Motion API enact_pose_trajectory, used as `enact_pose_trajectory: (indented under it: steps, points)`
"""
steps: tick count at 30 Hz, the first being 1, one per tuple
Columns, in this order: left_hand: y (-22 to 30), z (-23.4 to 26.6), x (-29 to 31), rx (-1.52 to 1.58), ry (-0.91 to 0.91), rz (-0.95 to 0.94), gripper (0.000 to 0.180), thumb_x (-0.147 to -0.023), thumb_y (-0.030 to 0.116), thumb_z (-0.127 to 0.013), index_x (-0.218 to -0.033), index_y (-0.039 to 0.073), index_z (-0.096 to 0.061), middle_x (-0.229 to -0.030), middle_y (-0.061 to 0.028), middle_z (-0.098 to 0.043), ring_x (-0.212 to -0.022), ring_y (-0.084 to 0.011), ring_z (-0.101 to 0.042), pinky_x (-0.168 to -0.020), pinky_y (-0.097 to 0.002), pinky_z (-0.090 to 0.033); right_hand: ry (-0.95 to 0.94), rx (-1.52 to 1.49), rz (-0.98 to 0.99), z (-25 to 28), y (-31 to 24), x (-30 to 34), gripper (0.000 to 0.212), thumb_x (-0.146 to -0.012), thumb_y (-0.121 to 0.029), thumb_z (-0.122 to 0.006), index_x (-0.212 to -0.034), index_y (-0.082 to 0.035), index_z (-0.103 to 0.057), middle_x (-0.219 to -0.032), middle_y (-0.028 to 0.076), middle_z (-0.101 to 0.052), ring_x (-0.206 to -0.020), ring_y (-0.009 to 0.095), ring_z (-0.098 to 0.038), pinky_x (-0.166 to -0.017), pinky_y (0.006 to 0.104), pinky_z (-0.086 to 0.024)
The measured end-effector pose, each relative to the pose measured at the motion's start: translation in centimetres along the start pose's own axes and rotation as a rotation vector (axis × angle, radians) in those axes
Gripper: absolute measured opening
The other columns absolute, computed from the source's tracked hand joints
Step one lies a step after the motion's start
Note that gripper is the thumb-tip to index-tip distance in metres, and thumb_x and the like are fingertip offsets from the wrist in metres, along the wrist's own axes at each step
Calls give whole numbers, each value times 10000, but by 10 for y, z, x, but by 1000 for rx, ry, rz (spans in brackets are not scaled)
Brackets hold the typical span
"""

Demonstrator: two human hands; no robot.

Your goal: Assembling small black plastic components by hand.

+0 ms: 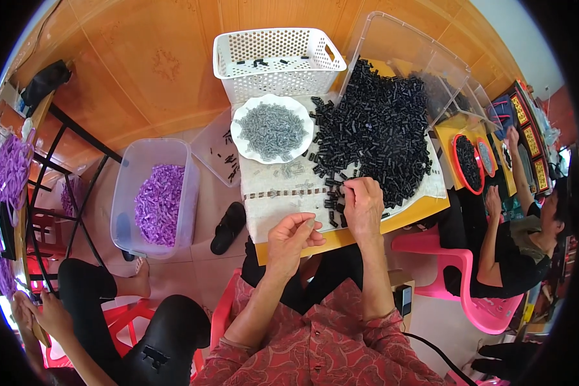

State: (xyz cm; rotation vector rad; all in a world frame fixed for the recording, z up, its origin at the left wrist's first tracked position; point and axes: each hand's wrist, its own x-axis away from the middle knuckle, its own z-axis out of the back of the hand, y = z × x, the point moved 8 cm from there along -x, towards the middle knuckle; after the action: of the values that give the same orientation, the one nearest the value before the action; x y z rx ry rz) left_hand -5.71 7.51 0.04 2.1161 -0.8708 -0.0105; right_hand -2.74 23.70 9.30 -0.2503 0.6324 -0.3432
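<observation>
Ahead, tub point(412, 45) spilling black pieces point(383, 122), dish point(270, 99) of grey ones point(274, 131) — 2 hands point(289, 243) point(365, 209), grips unclear

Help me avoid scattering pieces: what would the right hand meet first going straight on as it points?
The right hand would probably meet the black pieces just ahead of it first, though its height is unclear.

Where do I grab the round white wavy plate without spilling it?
I'd hold the round white wavy-rimmed plate by its left and near rim, coming from the near left: the white perforated plastic basket stands behind, and the heap of small black tubes crowds its right. Keep it level; small clear pieces are heaped inside.
</observation>
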Motion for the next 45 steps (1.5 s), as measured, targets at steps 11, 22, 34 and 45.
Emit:
enact_pose_trajectory:
  steps: [11,22,34,45]
  points:
    - [-1,5,8,-7,21,-7,199,-951,104,-584,-1095,-33,-598,-949,-151,-663,-713,-182,-671,-692,-337,-602,-23,23,-25,14,6,5,127,-735,24,-679,-835,-40,-637,-836,102,-599,-836,313,-583,-749,411,-464]
    - [-6,5,12,-8,16,20,172,-945,81,-587,-1086,-14,-615,-932,-127,-675,-733,-145,-663,-698,-337,-603,-184,67,-54,-9,5,10,143,-735,-86,-728,-874,-56,-725,-892,74,-576,-903,274,-539,-770,403,-417]
    - [-11,9,12,-11,3,18,198,-960,116,-576,-1108,-13,-604,-958,-125,-663,-734,-165,-670,-713,-316,-592,-157,-6,-39,-8,5,13,98,-738,-41,-690,-831,-44,-658,-959,85,-581,-931,294,-542,-794,409,-423]
    - [-2,-2,1,-195,41,-201,244,-947,52,-580,-1178,-22,-614,-978,-75,-660,-808,-127,-656,-750,-264,-564,-187,-400,23,7,-39,37,185,-749,33,-691,-904,-32,-614,-944,106,-610,-868,285,-591,-761,364,-456]
